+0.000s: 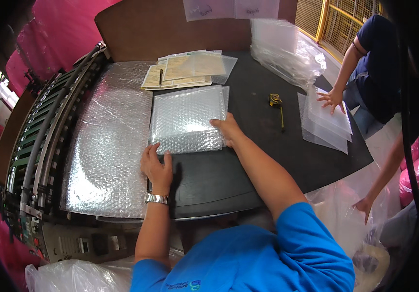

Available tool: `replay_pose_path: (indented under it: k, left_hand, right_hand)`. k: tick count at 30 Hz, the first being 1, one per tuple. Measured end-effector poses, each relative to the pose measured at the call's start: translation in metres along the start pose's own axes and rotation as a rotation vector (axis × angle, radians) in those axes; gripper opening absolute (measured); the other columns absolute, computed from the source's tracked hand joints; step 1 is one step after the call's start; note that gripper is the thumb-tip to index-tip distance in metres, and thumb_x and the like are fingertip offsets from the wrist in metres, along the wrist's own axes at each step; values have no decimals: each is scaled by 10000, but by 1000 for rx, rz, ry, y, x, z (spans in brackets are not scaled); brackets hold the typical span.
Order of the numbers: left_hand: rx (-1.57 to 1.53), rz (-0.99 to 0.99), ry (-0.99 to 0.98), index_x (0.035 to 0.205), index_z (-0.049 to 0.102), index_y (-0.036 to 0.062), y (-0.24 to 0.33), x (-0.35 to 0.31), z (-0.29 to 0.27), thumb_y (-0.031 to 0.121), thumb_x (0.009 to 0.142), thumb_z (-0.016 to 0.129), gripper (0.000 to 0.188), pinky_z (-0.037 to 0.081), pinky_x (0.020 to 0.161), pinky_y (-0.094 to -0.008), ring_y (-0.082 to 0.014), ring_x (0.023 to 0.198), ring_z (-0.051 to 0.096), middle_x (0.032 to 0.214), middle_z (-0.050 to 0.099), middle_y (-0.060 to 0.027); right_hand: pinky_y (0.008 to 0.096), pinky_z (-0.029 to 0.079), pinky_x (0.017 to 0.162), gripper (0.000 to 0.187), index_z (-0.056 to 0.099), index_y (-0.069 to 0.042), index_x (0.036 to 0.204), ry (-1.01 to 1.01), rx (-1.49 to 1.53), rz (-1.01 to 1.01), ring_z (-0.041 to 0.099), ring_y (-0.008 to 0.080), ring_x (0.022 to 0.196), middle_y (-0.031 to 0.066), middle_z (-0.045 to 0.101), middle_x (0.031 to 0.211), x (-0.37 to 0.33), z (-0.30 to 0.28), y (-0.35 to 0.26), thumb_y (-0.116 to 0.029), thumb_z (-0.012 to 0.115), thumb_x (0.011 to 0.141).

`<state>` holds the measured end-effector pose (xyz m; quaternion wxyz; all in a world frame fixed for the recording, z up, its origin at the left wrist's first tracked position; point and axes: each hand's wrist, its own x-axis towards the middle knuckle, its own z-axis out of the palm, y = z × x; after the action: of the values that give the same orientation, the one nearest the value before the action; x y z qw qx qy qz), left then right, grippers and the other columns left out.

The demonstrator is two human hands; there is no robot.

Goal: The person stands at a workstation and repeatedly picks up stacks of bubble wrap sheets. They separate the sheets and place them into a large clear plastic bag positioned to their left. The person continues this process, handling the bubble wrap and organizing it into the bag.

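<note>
A stack of bubble-wrap bags lies on the dark round table in front of me. My left hand, with a metal watch at the wrist, rests flat at the stack's near left corner, fingers spread on its edge. My right hand presses on the stack's right edge, thumb on top. Neither hand lifts anything. A wide sheet of bubble wrap spreads to the left of the stack.
Paper sheets in clear sleeves and a pen lie behind the stack. A yellow tape measure sits to the right. Another person's hand rests on clear plastic bags at the right. A roller machine borders the left.
</note>
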<state>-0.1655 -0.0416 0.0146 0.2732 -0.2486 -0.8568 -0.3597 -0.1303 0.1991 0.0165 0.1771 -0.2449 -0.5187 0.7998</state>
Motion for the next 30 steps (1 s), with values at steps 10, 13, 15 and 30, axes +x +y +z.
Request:
replay_pose_path:
  k: [10, 13, 15, 30]
  left_hand:
    - [-253, -49, 47, 1019, 512, 23, -15, 15, -19, 136, 768, 566, 281, 360, 823, -346, -268, 960, 445, 1034, 500, -131]
    - [-298, -133, 48, 1032, 512, 20, -30, 34, -42, 113, 767, 567, 286, 392, 742, -308, -206, 855, 459, 1010, 500, -115]
    - [-312, -175, 118, 1022, 526, 15, -48, 42, -54, 118, 777, 564, 268, 405, 663, -268, -152, 788, 474, 991, 507, -99]
    - [-1412, -617, -859, 809, 520, 9, -4, -57, -106, 255, 789, 573, 252, 381, 437, -201, -104, 510, 472, 745, 541, -85]
  right_hand:
    - [311, 344, 915, 696, 208, -18, 1304, 30, -395, -298, 454, 251, 1082, 172, 449, 1203, -30, 21, 15, -179, 606, 757]
    - [311, 277, 977, 806, 102, -1, 1345, 45, -436, -318, 354, 289, 1198, 229, 332, 1305, -15, 10, 22, -186, 613, 750]
    - [310, 257, 991, 823, 84, 11, 1344, 62, -426, -277, 316, 299, 1225, 245, 295, 1322, -14, 11, 21, -197, 613, 750]
    - [317, 277, 978, 817, 61, -6, 1352, 72, -496, -359, 334, 329, 1211, 270, 313, 1303, -12, 8, 28, -209, 593, 765]
